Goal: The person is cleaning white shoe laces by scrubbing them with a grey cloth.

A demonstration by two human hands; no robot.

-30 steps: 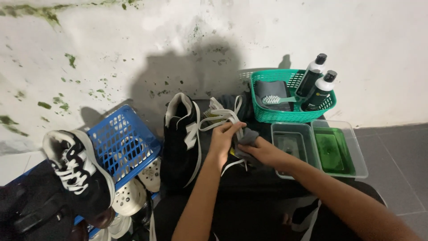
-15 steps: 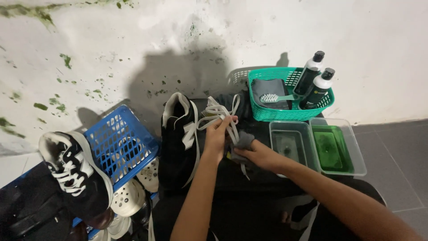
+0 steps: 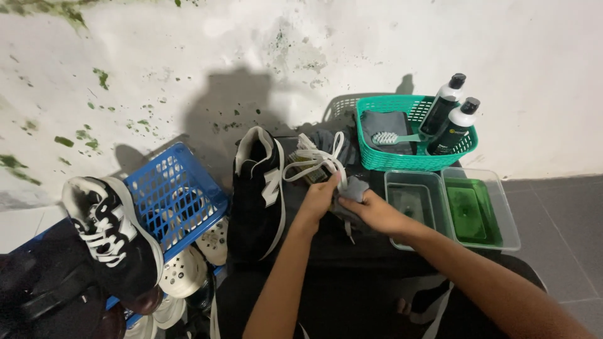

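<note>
My left hand [image 3: 321,193] pinches a bundle of white shoelaces [image 3: 317,161] and lifts it over a dark low table [image 3: 352,242]. My right hand [image 3: 370,210] is closed on a grey cloth [image 3: 353,188] pressed against the laces. A black sneaker with white trim [image 3: 259,191] lies on the table just left of both hands, its laces removed.
A teal basket [image 3: 411,160] at the back holds two black-and-white bottles [image 3: 449,114], a brush [image 3: 392,137] and a grey cloth. Two clear tubs [image 3: 478,207], one with green liquid, sit to the right. A blue crate [image 3: 173,194] and a black-and-white sneaker [image 3: 110,235] stand left.
The left hand has raised the laces higher and spread them out. The right hand with the cloth has stayed close under them. The view has shifted slightly.
</note>
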